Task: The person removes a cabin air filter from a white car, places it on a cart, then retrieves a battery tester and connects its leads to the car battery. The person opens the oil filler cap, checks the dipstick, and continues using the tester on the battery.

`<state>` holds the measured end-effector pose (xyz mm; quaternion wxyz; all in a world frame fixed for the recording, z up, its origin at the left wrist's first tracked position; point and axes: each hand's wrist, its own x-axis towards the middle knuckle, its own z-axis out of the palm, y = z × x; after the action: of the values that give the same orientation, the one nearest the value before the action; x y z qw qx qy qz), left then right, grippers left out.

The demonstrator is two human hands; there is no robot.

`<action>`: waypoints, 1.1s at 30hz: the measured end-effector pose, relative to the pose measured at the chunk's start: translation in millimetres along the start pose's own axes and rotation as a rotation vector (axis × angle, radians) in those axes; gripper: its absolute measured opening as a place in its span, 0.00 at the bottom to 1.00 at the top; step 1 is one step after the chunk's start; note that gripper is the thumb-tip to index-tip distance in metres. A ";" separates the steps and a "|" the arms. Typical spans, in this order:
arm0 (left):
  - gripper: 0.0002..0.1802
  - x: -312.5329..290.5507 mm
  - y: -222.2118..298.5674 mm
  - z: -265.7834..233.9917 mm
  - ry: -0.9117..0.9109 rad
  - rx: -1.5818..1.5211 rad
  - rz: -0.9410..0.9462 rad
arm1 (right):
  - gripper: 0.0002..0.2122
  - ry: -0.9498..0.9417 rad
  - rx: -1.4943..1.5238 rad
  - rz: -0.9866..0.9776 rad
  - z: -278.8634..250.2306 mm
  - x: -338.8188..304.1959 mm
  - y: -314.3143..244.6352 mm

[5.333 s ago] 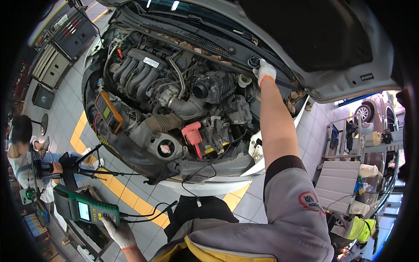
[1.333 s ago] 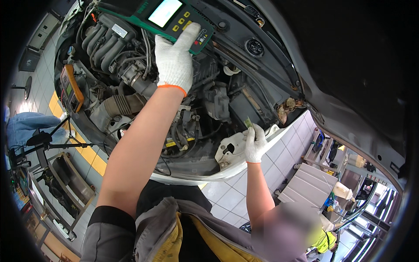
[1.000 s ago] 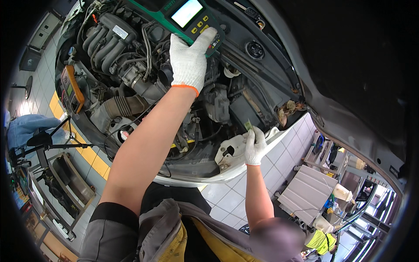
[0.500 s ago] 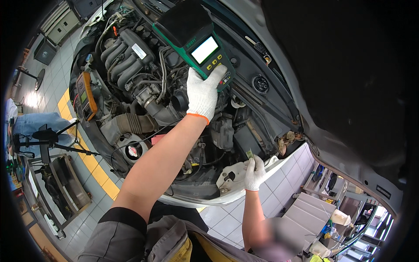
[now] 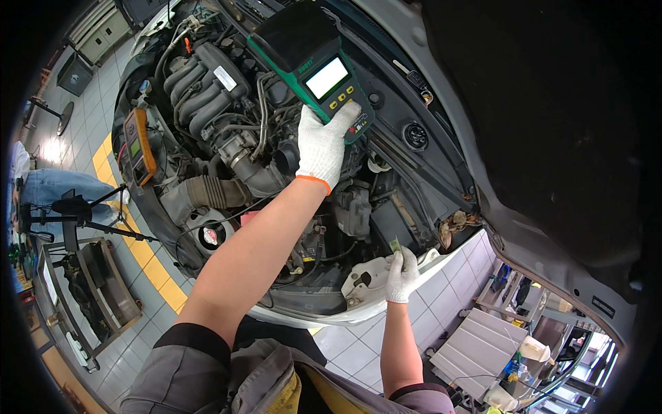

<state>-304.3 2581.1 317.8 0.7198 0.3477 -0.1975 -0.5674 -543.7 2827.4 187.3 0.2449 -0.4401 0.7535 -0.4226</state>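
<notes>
My left hand [image 5: 323, 146], in a white knit glove with an orange cuff, grips a green and black handheld tester [image 5: 314, 62] over the engine bay. Its thumb lies on the lower keypad, beside the yellow buttons, and the screen is lit white. At the front corner of the car, my right hand [image 5: 401, 276], also gloved in white, is closed with a small flat greenish piece [image 5: 395, 245] pinched at its fingertips. What that piece is, I cannot make out. Below the tester spreads the engine [image 5: 214, 90], with its ribbed intake hose [image 5: 207, 194].
An orange-framed multimeter [image 5: 140, 148] leans at the bay's left edge. The raised hood [image 5: 538, 138] hangs over the right side. A tripod [image 5: 79, 212] and a metal cart [image 5: 96, 297] stand on the tiled floor at left; a grey panelled cart [image 5: 479, 345] stands at lower right.
The view has shifted slightly, and the tester sits a touch lower and further right in it. Both hands keep their holds. More of my right sleeve now shows.
</notes>
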 end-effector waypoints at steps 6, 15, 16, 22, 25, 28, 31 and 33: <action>0.20 0.3 -0.4 -1.7 -0.018 -0.008 0.004 | 0.10 -0.008 -0.009 0.000 -0.5 -0.2 2.8; 0.20 -3.3 10.6 0.7 -0.034 -0.038 0.026 | 0.11 -0.009 -0.024 -0.022 -0.5 0.8 0.8; 0.20 -4.6 14.1 -1.8 -0.071 -0.054 0.050 | 0.11 -0.012 -0.058 -0.026 -0.2 1.1 0.8; 0.21 -21.3 34.5 -20.9 -0.140 -0.082 0.054 | 0.11 -0.005 -0.007 0.011 -0.3 -0.3 -2.3; 0.21 -29.4 37.4 -28.6 -0.098 -0.107 -0.027 | 0.11 -0.001 -0.041 0.008 -0.2 -0.2 -4.4; 0.25 -30.1 37.6 -34.7 -0.103 -0.124 0.034 | 0.11 0.000 -0.022 0.019 0.1 0.3 -5.5; 0.23 -38.0 37.4 -41.7 -0.078 -0.069 0.034 | 0.12 0.001 0.068 0.035 1.8 -1.0 -7.1; 0.22 -43.3 38.5 -46.4 -0.073 -0.083 0.019 | 0.12 0.003 0.019 0.026 1.8 0.5 -10.4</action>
<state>-258.7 2639.6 319.0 0.7313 0.2947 -0.2032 -0.5806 -537.9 2823.5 195.2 0.2535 -0.4274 0.7554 -0.4272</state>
